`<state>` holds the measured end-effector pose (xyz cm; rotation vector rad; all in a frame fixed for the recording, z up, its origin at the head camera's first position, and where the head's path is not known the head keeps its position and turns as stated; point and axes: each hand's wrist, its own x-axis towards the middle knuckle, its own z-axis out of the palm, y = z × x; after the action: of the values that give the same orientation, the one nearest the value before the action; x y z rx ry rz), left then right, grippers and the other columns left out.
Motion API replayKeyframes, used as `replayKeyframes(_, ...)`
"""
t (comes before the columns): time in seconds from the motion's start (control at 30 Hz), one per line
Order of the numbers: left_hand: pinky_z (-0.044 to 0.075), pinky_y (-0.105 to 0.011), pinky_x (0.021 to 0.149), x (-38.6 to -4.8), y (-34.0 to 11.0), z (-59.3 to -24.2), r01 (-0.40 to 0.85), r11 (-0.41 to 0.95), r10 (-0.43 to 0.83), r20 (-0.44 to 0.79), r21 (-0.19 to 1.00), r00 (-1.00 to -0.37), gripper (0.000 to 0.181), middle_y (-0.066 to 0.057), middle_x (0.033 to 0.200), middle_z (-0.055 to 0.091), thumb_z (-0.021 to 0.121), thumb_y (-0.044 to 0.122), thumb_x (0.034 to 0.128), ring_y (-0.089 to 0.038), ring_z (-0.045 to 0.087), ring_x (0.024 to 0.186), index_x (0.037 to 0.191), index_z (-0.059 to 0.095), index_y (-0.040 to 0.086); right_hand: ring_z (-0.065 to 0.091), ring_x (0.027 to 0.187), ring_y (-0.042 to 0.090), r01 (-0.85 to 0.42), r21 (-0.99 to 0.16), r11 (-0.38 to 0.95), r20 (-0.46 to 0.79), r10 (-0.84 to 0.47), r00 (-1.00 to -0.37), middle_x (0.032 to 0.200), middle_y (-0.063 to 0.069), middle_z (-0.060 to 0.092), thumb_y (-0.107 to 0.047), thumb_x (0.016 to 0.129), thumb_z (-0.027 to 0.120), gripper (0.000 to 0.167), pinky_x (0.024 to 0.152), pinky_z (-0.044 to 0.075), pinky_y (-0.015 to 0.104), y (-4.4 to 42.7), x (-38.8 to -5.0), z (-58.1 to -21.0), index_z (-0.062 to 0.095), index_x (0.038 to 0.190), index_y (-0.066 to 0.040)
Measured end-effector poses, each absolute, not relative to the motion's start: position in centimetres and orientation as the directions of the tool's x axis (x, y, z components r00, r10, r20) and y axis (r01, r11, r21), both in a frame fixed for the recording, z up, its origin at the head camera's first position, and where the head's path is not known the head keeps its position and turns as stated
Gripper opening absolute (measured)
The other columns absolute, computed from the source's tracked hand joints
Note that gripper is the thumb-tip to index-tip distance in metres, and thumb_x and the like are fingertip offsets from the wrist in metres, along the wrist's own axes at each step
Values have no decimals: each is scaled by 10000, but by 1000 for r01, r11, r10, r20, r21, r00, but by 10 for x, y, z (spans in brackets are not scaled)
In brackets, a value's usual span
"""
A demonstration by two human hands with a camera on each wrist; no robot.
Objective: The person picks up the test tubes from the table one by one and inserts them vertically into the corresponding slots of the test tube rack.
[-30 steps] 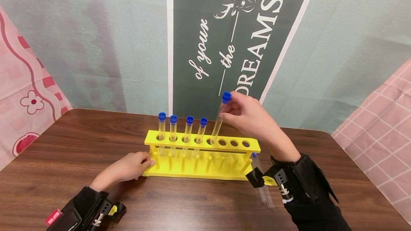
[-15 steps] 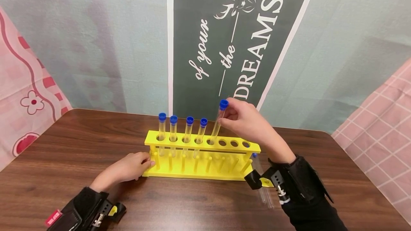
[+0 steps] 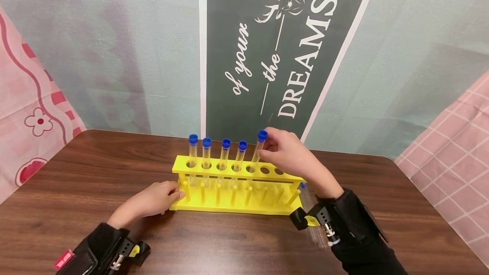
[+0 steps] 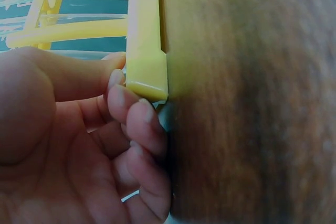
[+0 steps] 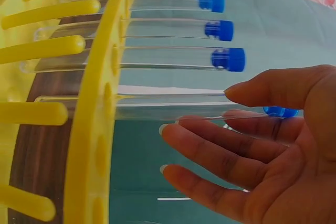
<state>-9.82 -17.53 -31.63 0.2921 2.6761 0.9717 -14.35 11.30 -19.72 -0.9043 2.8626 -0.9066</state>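
The tube (image 3: 256, 155) leans through a hole in the yellow rack (image 3: 267, 176), its lower end faint behind the pegs. The right hand (image 3: 288, 152) pinches it between thumb and fingers, partly covering the blue cap (image 5: 281, 111) in the right wrist view. That hand also hides the rack's upper right end. Four other capped tubes (image 3: 225, 156) stand in the rack. The left hand (image 3: 156, 197) grips its base; the left wrist view cuts the rack off. Loose tubes (image 3: 315, 232) lie on the table (image 3: 214, 245), partly behind the right wrist band (image 3: 340, 215).
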Motion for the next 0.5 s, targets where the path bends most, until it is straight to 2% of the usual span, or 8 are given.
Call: replayKeyframes(0.5,354,-284,481,-98,-176,-317,91,753,285,-198,652,-938,223,-29,576,388,521,183,938,-155,434,463,757,465,66,562,708,159,-483,-531,697,108,-509,-854,775,37,613,-46,833,592,53,635,457,288,110,-145,-208,556,869,-33)
